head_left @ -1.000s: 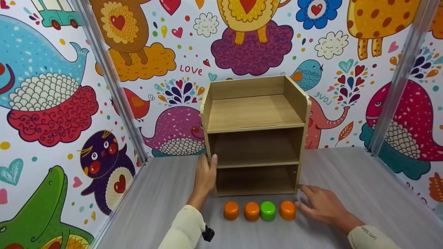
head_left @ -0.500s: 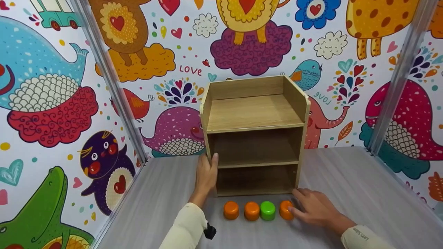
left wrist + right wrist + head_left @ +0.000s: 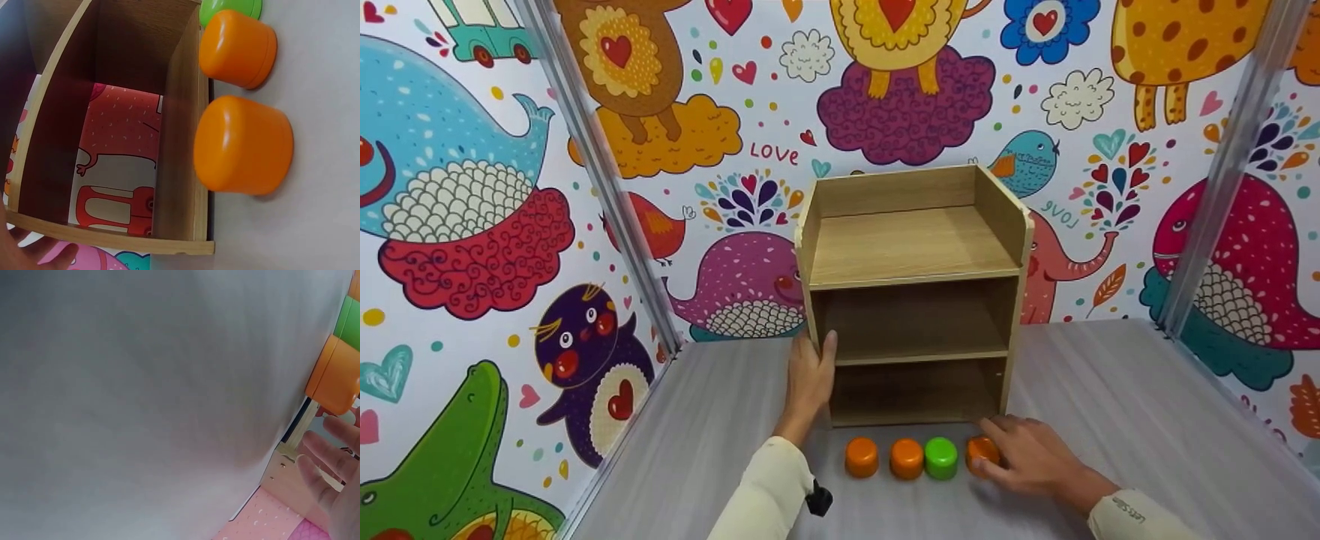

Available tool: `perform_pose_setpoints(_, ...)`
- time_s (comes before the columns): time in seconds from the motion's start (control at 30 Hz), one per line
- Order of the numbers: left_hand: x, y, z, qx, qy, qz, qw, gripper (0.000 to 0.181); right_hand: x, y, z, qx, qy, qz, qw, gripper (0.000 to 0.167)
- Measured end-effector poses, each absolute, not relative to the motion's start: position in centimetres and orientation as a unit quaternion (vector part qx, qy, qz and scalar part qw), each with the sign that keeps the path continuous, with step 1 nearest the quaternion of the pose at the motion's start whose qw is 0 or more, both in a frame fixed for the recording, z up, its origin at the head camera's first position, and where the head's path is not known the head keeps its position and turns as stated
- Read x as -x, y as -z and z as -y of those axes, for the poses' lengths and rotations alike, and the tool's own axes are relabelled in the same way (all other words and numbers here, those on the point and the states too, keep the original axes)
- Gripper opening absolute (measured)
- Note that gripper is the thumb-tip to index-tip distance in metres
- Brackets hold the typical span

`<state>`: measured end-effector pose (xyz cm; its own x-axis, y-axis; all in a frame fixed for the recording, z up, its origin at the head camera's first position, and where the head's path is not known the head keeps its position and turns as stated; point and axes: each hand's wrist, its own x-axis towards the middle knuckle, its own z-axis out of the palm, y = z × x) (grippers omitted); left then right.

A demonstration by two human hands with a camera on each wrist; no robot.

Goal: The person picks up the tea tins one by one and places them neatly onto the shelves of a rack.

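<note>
While pinching wooden rack [image 3: 915, 244] by its left edge with left hand [image 3: 810, 379], likely for steadiness | bracketing rightmost orange cup [image 3: 981, 448] with right hand [image 3: 1027, 457], fingers spread, contact unclear | set near green cup [image 3: 940, 457] before the rack, probably for easy reach

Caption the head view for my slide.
Left hand holds a wooden shelf; right hand is at the rightmost orange piece.

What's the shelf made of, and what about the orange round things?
The shelf looks like wood or wood-look board, fairly matte, with fine grain streaks. The orange round things seem to be smooth, shiny plastic, because they have bright highlights.
</note>
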<state>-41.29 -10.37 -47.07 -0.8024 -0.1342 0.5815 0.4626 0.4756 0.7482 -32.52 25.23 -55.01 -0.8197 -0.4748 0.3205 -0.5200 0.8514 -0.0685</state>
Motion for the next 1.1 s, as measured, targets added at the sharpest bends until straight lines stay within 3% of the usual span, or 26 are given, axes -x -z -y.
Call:
perform_pose_setpoints(0.17, 41.31, 47.1, 10.19, 0.089, 0.5, 0.809, 0.296, 0.059, 32.52, 55.1, -24.87, -0.27, -0.07, 0.951, 0.133, 0.056)
perform_pose_setpoints(0.43, 41.19, 46.93, 9.95, 0.079, 0.494, 0.811, 0.302, 0.053, 32.53, 55.2, -24.41, -0.294, -0.061, 0.946, 0.123, 0.043)
perform_pose_setpoints(1.1, 41.37, 47.37, 10.0, 0.086, 0.488, 0.811, 0.311, 0.051, 32.66, 55.51, -24.43, -0.292, -0.049, 0.951, 0.085, 0.056)
